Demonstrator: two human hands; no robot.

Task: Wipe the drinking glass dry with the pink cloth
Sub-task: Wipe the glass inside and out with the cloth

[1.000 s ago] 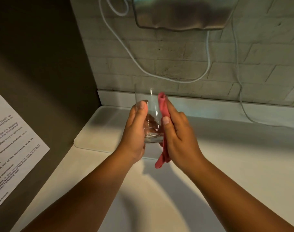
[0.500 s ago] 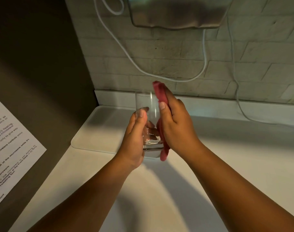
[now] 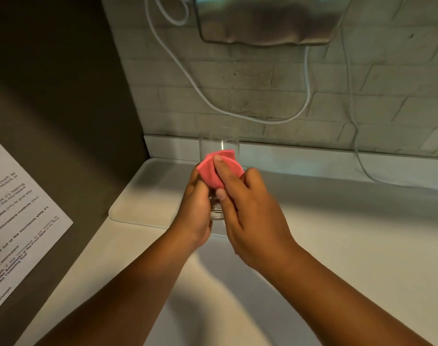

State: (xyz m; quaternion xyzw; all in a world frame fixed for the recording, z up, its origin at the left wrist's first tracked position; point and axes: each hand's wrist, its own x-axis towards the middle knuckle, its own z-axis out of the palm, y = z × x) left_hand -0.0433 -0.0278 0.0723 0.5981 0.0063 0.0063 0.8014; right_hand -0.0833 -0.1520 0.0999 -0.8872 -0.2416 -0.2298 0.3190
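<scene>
A clear drinking glass [image 3: 218, 146] stands upright in the air over the white counter, its rim showing above the hands. My left hand [image 3: 196, 208] grips its lower part from the left. The pink cloth [image 3: 213, 171] is spread over the near side of the glass, and my right hand [image 3: 248, 211] presses it there with fingers and thumb. The base of the glass [image 3: 216, 213] shows between the two hands; the middle of the glass is hidden behind the cloth.
A white tray [image 3: 143, 203] lies on the counter [image 3: 338, 245] under the hands, against the wall. White cables [image 3: 305, 91] hang down the brick wall below a metal unit [image 3: 265, 18]. A dark panel with a printed sheet [image 3: 15, 221] stands at left.
My right hand has swung the cloth from the right side of the glass round to its near face, where it now lies spread. The left hand keeps its grip.
</scene>
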